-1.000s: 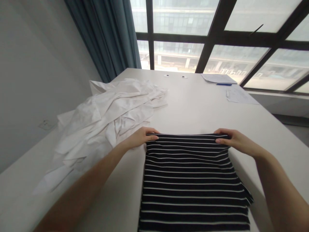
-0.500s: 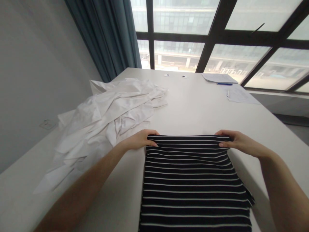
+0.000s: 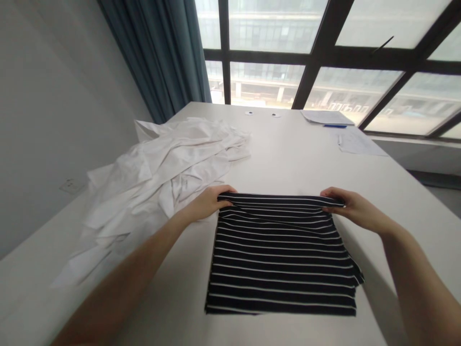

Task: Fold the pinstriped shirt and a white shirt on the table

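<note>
A black shirt with thin white stripes lies folded into a rough rectangle, its near edge running straight across the table in front of me. What looks like a sleeve corner sticks out on its right side. My left hand pinches the far left corner between thumb and fingers. At the far right corner, my right hand grips the cloth the same way. Between both hands the far edge is stretched taut and looks slightly raised, with slanting creases just below it.
A heap of crumpled white cloth covers the left side of the white table. Papers and a blue pen lie at the far right. Two small white eye-shaped pieces sit near the back edge, before the window.
The shirt has slid away from me, so its near edge has come into view. Its far strip now tilts up between my hands, both still gripping the corners.
</note>
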Motion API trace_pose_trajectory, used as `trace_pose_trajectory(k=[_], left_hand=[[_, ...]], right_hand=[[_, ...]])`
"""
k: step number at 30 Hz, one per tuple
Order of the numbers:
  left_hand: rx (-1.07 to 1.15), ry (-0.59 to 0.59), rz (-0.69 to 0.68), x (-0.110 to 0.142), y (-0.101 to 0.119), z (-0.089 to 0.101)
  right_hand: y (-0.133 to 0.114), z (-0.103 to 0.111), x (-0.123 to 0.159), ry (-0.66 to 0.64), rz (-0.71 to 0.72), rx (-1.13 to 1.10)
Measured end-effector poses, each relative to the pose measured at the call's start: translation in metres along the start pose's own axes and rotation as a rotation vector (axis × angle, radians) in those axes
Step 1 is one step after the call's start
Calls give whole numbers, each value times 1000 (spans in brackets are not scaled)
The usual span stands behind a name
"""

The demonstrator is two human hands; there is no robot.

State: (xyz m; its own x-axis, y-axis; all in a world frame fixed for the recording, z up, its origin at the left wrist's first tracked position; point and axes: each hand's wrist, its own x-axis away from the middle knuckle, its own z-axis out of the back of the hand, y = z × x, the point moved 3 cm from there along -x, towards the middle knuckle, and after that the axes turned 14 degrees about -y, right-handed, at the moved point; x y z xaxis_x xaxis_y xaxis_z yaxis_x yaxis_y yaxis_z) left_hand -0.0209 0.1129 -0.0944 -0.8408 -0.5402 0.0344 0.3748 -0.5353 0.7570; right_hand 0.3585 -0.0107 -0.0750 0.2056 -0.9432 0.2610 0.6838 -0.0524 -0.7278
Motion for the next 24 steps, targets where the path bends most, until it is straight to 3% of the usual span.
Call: trace_pose_trajectory(k=[14,19,24], left_hand=[[-154,62,-45,-4,-12,-11],[-312,116,-43,-4,-19,-14],[-517,175,-79,-3,-11,-17]], right_hand=[[13,-15,-15,85,17,197],[17,-18,-19,100,-3,216],[25,-17,-21,144,34,341]])
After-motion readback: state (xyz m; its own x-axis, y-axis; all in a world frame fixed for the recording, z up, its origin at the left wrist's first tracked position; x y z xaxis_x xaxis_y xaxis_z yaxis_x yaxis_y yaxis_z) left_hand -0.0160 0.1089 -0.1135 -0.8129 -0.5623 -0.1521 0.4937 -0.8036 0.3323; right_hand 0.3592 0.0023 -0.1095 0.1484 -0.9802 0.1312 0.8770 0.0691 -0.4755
